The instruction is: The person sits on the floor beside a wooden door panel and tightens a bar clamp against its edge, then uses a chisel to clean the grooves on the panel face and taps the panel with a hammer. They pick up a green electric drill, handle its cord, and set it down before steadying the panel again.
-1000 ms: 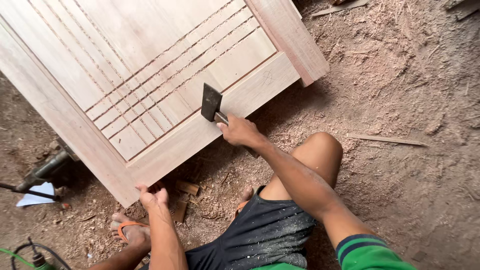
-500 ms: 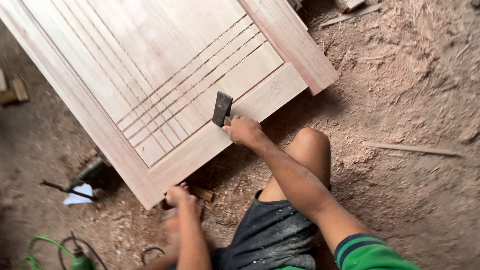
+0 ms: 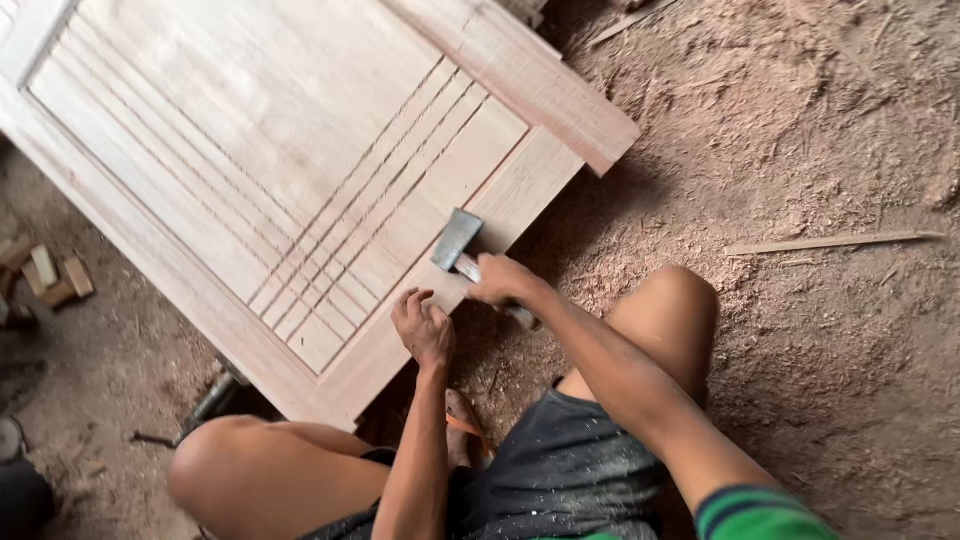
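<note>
Sawdust floor point(image 3: 830, 330) | right hand point(image 3: 500, 280) grips hatchet point(image 3: 458, 240) (head up-left, on door point(image 3: 300, 150)) | left hand point(image 3: 423, 328) loosely curled, empty

Dirt floor point(image 3: 850, 330), thick with sawdust and shavings. Large pale wooden door panel point(image 3: 250, 130) lying flat, filling ten to twelve o'clock. Thin wood strip point(image 3: 830, 242) at three o'clock, well apart from the panel. Small wood offcuts point(image 3: 55, 278) at nine o'clock, near the panel's edge.

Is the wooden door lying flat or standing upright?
Lying roughly flat: the wooden door is seen face-up from above, with the hatchet head on it.
</note>
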